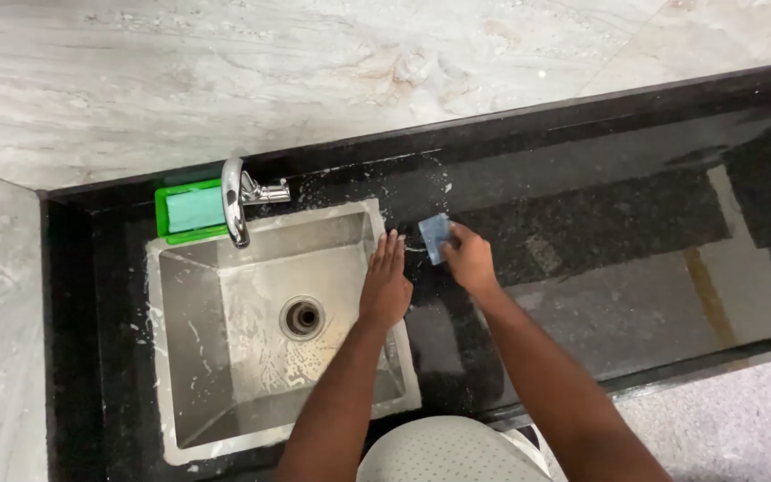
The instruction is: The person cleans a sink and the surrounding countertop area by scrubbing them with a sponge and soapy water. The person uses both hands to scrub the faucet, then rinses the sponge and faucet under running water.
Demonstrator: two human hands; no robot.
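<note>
Right hand [470,261] grip closed on blue sponge [435,236], on counter [600,223] just right of sink [396,375] rim; left hand [385,286] flat, empty, beside.

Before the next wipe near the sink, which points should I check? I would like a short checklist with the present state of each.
1. Right hand grips the blue sponge: ok, fingers pinch it against the black counter.
2. Left hand is placed steadily: ok, it lies flat on the right rim of the steel sink.
3. Counter near the sponge is free of foam: not ok, white flecks show around the sink edge.
4. Tap is turned off: ok, no stream of water is visible.
5. Drain is open: cannot tell, suds lie around it.
6. Green soap tray stays out of the wiping path: ok, it sits behind the tap.
</note>
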